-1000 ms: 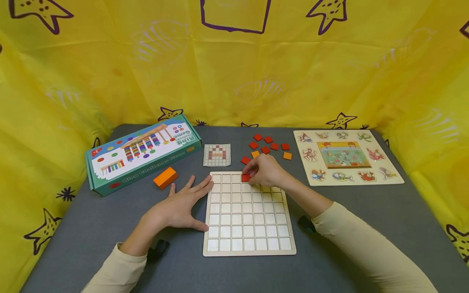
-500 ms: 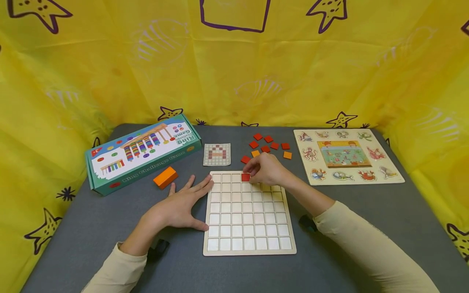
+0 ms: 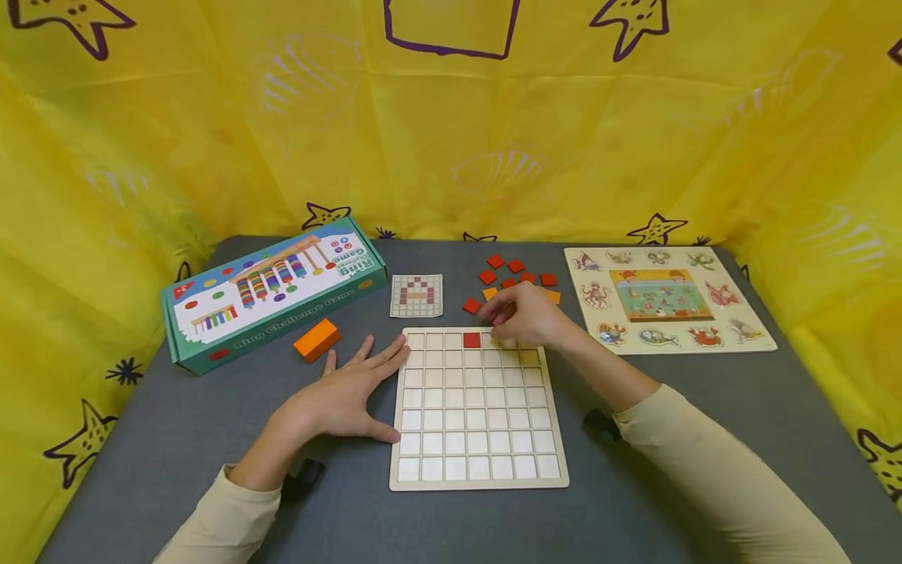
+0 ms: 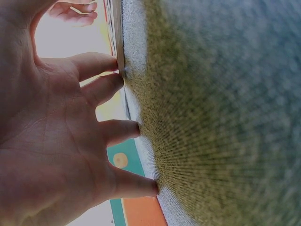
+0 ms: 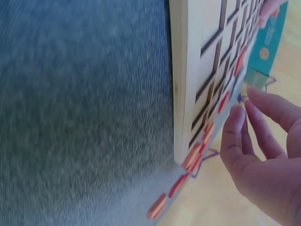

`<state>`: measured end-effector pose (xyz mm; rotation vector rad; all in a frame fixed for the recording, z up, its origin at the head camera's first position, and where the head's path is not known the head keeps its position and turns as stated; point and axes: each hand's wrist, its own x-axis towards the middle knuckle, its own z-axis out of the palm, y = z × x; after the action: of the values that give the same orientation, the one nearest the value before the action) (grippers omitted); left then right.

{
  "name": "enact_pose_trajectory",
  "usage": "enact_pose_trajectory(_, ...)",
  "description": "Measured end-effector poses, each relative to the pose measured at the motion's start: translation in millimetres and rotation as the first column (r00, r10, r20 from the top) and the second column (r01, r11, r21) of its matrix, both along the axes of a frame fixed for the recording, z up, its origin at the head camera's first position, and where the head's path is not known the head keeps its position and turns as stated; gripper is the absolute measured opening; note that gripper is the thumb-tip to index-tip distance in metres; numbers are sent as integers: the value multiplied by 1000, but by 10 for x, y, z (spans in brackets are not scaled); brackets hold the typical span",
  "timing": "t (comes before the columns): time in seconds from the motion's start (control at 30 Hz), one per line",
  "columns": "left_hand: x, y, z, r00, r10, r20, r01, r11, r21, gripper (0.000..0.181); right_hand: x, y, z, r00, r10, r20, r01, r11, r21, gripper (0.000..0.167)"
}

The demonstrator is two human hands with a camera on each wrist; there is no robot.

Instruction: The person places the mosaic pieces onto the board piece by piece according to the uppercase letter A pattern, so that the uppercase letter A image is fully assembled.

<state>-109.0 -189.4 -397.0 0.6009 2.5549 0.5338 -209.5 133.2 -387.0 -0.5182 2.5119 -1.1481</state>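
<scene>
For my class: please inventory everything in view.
Grid board: one, beige, centre
Placed tile: one, red, board's far row
Loose tiles: seven red, two orange visible, beyond board
Pattern card: one, pale, beyond board
Box: one, green, far left
Block: one, orange, near box
Puzzle: one, cream, far right
Table: one, grey, beneath
Cloth: one, yellow, behind
Wrist devices: two, dark, wrists
Sleeves: two, cream, forearms
Left hand: one, touching board's left edge
Right hand: one, near loose tiles
</scene>
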Motion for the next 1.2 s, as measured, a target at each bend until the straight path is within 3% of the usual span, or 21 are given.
enact_pose_trajectory(0.37,-2,1,4,1000,2,-5,-2,1000,0,124,-117,107,8,997,-62,-48,64,997,39,31)
enact_pose_trajectory(0.77,3,9,-2,1000,5,-3,-5,1000,7,124,-177,108,-81,998,-53,-36,57,992,112,36)
enact_pose_trajectory(1.2,2,1,11,1000,8,2,-8,1000,3,124,-229,103,-112,997,-38,-72,48,989,140,31)
